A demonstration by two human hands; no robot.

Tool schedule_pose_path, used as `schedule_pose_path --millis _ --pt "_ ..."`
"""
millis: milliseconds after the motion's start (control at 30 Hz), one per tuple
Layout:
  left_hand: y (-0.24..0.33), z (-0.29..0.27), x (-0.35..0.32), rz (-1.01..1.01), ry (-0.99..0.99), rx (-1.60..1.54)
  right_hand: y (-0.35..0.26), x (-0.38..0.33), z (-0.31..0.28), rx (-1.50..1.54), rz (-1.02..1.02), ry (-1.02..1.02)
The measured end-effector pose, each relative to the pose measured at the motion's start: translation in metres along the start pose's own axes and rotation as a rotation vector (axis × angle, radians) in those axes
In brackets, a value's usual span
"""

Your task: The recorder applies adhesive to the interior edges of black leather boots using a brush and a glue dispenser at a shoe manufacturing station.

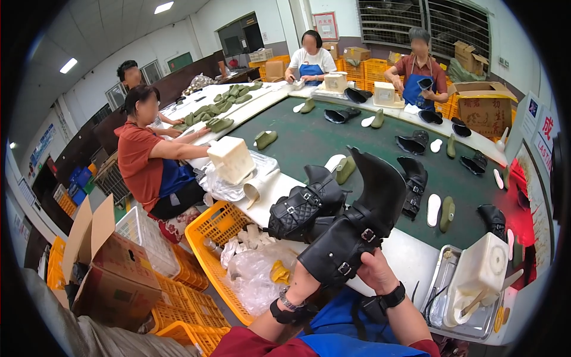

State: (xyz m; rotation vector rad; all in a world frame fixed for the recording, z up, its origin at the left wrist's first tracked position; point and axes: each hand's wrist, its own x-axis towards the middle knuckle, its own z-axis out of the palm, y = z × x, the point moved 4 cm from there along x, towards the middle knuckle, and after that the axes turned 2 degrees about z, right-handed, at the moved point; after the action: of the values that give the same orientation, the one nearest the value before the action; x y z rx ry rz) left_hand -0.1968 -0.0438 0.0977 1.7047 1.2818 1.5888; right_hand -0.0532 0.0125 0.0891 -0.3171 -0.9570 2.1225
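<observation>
A black boot upper (375, 202) with straps and silver buckles is held up before me, tilted, above the near edge of the work table. My right hand (379, 272) grips its lower right side, the thumb pressed on the leather. My left hand (304, 282) reaches the lower left end of the same boot; its fingers are hidden by the leather. Just left of it, another black boot (303, 209) with quilted panels and buckles lies on the white table edge. Beyond stand a black buckled boot (412, 187), a white insole (434, 211) and a green shoe last (447, 214).
A green conveyor belt (309, 137) carries several boots, insoles and lasts. On the right, a white container (479, 271) sits in a metal tray (443, 297). An orange crate (205, 238) holding plastic bags stands below left, near cardboard boxes (122, 273). Several co-workers sit around the belt.
</observation>
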Motion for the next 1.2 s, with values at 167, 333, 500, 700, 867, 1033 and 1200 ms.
schedule_pose_path --millis 167,333,500,700,867,1033,1200 --pt "-0.002 0.038 -0.005 -0.330 -0.036 -0.995 0.003 -0.004 -0.018 0.063 0.057 -0.186" --pt "-0.008 0.059 -0.016 -0.471 -0.106 -1.207 -0.018 -0.001 0.023 0.063 -0.099 -0.287" --pt "-0.012 0.062 -0.019 -0.556 -0.142 -1.241 -0.025 -0.006 0.027 0.010 -0.139 -0.255" --pt "-0.018 0.056 -0.028 -0.450 -0.251 -1.120 -0.021 -0.010 0.018 -0.066 -0.162 -0.146" --pt "-0.007 0.051 -0.026 -0.545 -0.227 -1.222 -0.021 -0.012 0.019 -0.015 -0.165 -0.141" --pt "-0.010 0.046 -0.027 -0.582 -0.247 -1.142 -0.024 -0.010 0.015 -0.019 -0.202 -0.112" --pt "-0.034 0.035 -0.047 -0.623 -0.295 -1.098 -0.025 -0.012 0.019 0.085 -0.179 -0.102"
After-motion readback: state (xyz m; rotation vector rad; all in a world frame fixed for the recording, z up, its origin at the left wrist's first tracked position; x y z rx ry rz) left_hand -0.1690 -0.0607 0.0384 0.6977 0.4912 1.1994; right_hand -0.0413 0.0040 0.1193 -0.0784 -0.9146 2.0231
